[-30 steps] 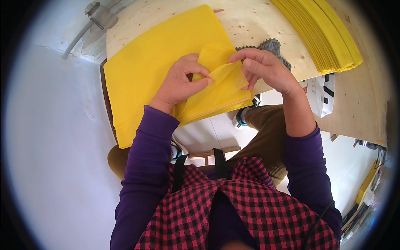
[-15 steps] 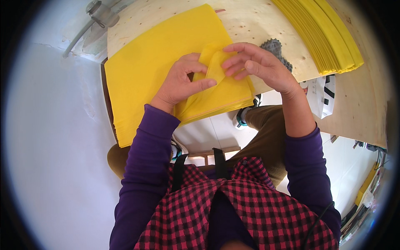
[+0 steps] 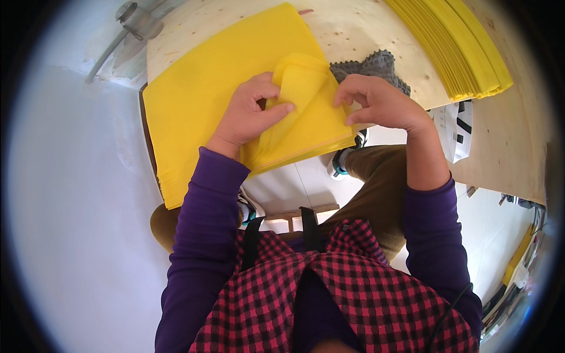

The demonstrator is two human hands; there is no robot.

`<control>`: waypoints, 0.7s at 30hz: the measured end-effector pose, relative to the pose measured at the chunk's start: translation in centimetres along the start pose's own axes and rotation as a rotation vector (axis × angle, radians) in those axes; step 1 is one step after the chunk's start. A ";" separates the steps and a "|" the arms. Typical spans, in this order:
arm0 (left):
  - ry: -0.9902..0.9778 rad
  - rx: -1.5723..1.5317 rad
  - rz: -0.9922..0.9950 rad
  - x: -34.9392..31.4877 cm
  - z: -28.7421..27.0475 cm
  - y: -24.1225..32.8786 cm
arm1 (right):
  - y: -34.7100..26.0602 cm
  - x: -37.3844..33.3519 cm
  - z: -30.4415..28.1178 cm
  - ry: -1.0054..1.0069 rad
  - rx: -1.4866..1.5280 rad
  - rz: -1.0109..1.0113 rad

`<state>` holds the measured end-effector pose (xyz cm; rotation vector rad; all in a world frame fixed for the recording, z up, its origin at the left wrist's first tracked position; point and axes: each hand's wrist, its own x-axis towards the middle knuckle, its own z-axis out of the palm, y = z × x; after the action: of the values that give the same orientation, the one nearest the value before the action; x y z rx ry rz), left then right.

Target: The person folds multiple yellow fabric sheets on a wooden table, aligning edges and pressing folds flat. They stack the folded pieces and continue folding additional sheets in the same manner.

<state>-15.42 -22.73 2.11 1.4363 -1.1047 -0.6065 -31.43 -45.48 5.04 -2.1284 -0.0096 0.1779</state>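
A stack of thin yellow fabric sheets [image 3: 206, 88] lies on the plywood table, its layered edge toward me. My left hand [image 3: 244, 112] rests on the stack and pinches a turned-over flap of yellow fabric [image 3: 297, 79] between thumb and fingers. The fingertips are partly hidden by the flap. My right hand [image 3: 376, 103] is at the stack's right edge, fingers curved, with a gap between thumb and forefinger and nothing seen in it. Just beyond it a crumpled grey cloth with jagged edges [image 3: 374, 65] lies on the table.
Another thick pile of folded yellow fabric [image 3: 453, 47] stands at the far right of the plywood table [image 3: 506, 147]. A white printed bag [image 3: 461, 132] hangs below that pile. At the back left, a clear jar-like container [image 3: 140, 22] is beside the white wall [image 3: 76, 176].
My right hand has moved right and toward me, off the flap to the stack's edge. More of the grey cloth shows. The flap stands rounder in my left hand.
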 end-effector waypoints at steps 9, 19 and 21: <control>-0.012 0.053 -0.001 0.0 -0.3 0.0 | 0.3 0.9 1.0 0.060 0.079 -0.025; -0.024 0.112 0.070 0.2 0.1 0.5 | -0.9 1.3 0.7 0.166 0.139 -0.104; -0.048 0.168 0.031 0.2 -0.2 0.5 | -0.9 1.6 0.9 0.223 0.121 -0.168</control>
<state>-15.27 -22.74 2.66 1.5525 -1.2375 -0.5388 -29.90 -44.07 5.15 -2.0049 -0.0456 -0.1547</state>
